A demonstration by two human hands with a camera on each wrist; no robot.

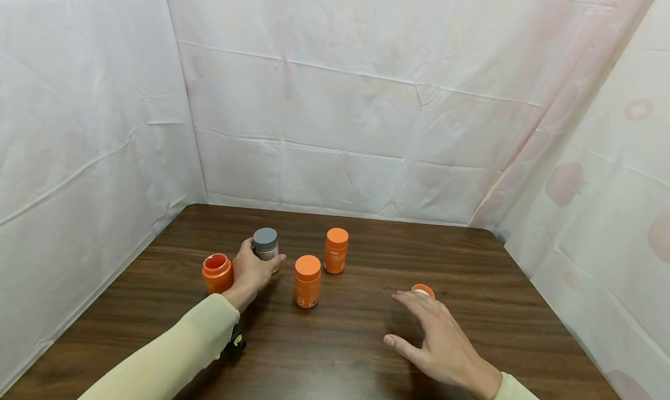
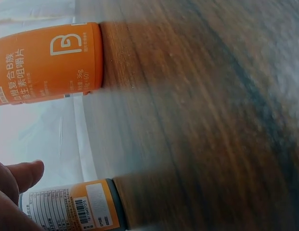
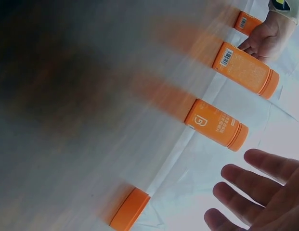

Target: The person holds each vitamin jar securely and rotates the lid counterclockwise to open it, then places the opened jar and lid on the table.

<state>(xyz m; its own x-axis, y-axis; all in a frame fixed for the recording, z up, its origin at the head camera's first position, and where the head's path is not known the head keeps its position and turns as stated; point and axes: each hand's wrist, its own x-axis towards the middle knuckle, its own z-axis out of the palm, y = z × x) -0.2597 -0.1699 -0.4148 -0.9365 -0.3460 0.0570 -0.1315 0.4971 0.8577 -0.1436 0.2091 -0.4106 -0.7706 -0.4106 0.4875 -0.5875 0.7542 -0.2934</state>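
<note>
Your left hand point(image 1: 253, 272) curls round the grey-capped jar point(image 1: 266, 241), fingers mostly hidden; right hand point(image 1: 439, 345), fingers straight, part-hides a lid point(image 1: 424, 288).

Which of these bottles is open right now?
The leftmost orange bottle in the head view, beside the left hand: its mouth is bare, while the two other orange bottles and the grey-lidded bottle are capped.

i see an orange bottle point(image 2: 48, 62) and a dark-based bottle point(image 2: 72, 206) with a barcode point(image 2: 83, 211), both upright near the edge of the desk point(image 2: 202, 125), white sheet point(image 2: 43, 134) behind. left hand point(image 2: 7, 185) sits beside the latter, thumb point(image 2: 29, 174) out straight; can't tell if touching.
</note>
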